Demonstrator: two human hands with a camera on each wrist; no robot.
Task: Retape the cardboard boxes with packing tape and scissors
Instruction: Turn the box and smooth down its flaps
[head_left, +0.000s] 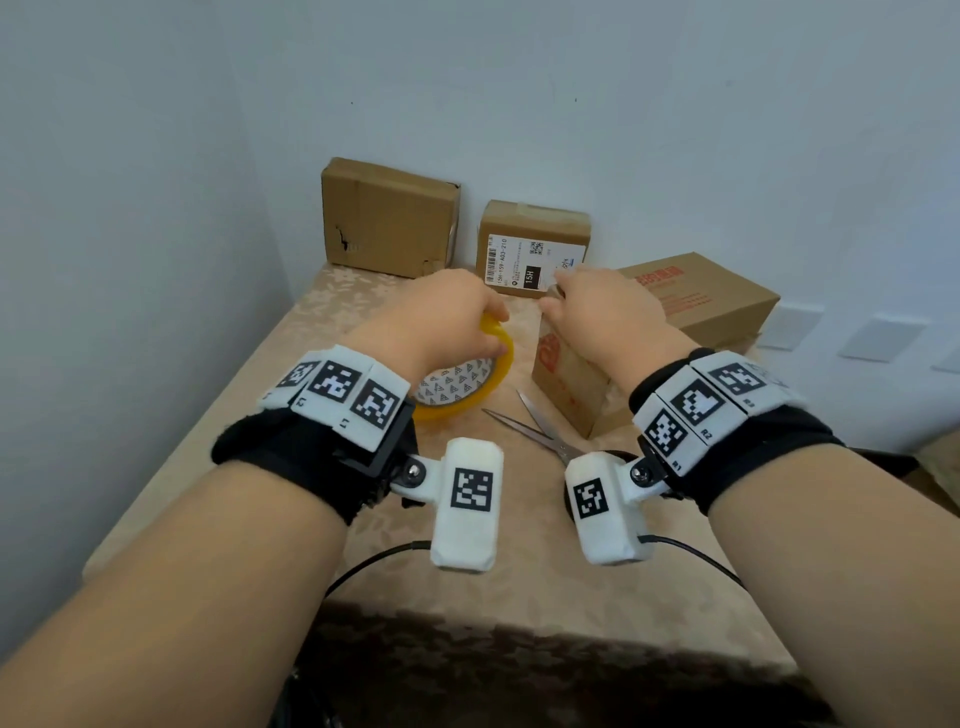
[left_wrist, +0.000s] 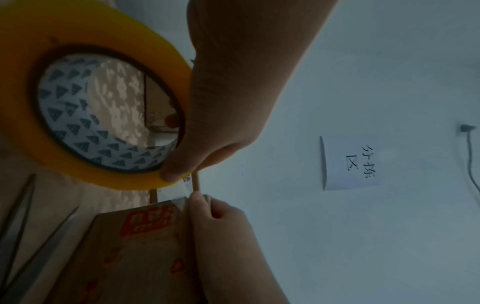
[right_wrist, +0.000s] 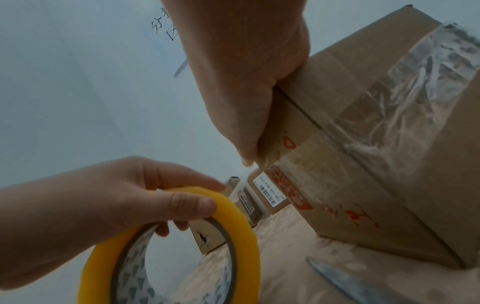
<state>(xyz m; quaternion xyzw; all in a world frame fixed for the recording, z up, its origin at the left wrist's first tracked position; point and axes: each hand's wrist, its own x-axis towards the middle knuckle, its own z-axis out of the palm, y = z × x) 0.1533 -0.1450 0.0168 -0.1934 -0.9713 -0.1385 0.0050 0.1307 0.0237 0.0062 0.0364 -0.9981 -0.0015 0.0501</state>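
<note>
Packing tape roll is gripped by the left hand; the printed cardboard box is grasped at its top edge by the right hand, scissors lying open on the surface between them.

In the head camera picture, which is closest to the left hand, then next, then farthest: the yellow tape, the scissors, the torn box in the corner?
1. Yellow tape: held by the left hand.
2. Scissors: on the table, toward the right.
3. Torn box: against the back wall.
</note>
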